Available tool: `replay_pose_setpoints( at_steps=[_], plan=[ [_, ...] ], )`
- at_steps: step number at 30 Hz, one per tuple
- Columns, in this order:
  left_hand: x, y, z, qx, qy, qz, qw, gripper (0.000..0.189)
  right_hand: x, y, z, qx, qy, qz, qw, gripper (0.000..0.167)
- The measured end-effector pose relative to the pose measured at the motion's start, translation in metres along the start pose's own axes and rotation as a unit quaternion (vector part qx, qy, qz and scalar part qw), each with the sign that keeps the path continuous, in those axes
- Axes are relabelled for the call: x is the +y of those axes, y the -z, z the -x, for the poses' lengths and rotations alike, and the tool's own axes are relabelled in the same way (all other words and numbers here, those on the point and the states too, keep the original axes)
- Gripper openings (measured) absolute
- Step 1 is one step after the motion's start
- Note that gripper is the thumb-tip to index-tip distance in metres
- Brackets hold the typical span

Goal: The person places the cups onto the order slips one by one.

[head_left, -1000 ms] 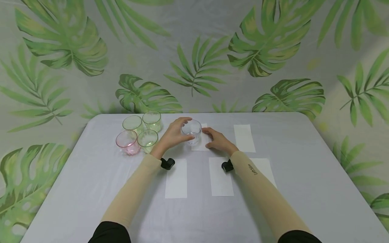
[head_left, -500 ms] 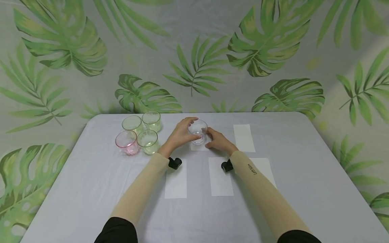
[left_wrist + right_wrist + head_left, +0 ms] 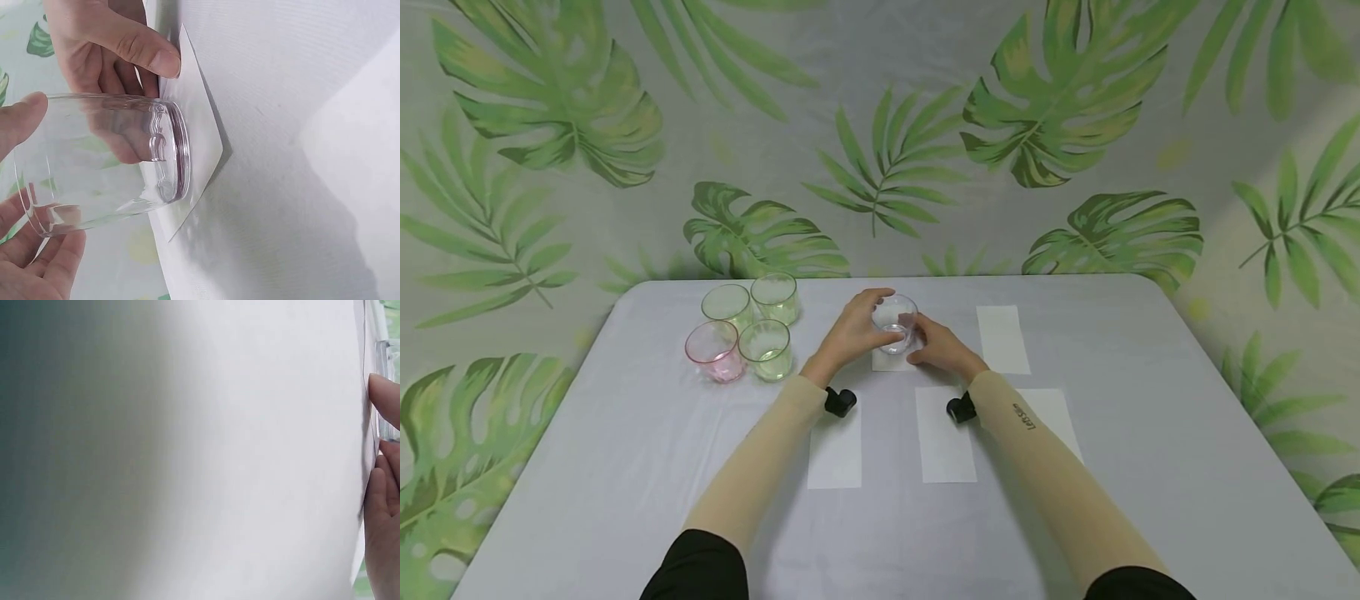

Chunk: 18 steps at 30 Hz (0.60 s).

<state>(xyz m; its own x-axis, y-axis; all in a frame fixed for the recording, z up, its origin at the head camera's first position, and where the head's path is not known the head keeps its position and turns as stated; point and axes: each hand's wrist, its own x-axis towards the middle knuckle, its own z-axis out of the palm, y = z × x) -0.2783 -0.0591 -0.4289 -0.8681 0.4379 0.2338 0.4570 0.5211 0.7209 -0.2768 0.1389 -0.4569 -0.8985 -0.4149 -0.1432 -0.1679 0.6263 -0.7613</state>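
Note:
A clear drinking glass (image 3: 901, 313) stands upright over a white paper sheet (image 3: 887, 363), the middle one at the table's back. My left hand (image 3: 853, 335) grips the glass near its rim, thumb on one side and fingers on the other. In the left wrist view the base of the glass (image 3: 100, 187) is at the paper (image 3: 203, 134); whether it fully rests there I cannot tell. Beside the glass, my right hand (image 3: 946, 347) has its thumb on the paper's edge and relaxed fingers near the base. The right wrist view catches only part of the right hand (image 3: 386, 519).
At the back left stand a pink-tinted glass (image 3: 715, 360) and three green-tinted ones, among them the nearest green glass (image 3: 766, 354). Other white sheets lie around: back right sheet (image 3: 1003, 340), front left sheet (image 3: 835, 454), front middle sheet (image 3: 945, 442), front right sheet (image 3: 1058, 417).
My left hand has carried the clear glass rightward over the paper, toward the right hand, slowing in the last half second. The right hand has stayed in place.

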Motion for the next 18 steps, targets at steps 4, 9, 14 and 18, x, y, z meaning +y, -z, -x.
replay_pose_setpoints(
  at_steps=[4,9,14,18],
  plan=[
    [-0.001,-0.0016,-0.001,-0.002,-0.001,-0.025,0.9997,0.071,0.0002,-0.0007,-0.0005,0.0,-0.001,0.001,1.0,0.076],
    [0.0007,-0.0023,-0.0004,-0.006,-0.007,-0.047,0.9988,0.073,-0.0009,-0.0002,0.0005,0.001,-0.002,-0.016,0.9999,0.08],
    [0.0013,-0.0024,0.0001,-0.006,-0.007,-0.056,0.9984,0.073,0.001,0.0012,-0.0001,-0.002,0.005,-0.03,0.9995,0.079],
    [0.0022,-0.0021,0.0002,-0.011,0.0,-0.061,0.9981,0.074,0.0006,0.0026,0.0009,-0.005,0.006,-0.047,0.9989,0.077]
  ],
)
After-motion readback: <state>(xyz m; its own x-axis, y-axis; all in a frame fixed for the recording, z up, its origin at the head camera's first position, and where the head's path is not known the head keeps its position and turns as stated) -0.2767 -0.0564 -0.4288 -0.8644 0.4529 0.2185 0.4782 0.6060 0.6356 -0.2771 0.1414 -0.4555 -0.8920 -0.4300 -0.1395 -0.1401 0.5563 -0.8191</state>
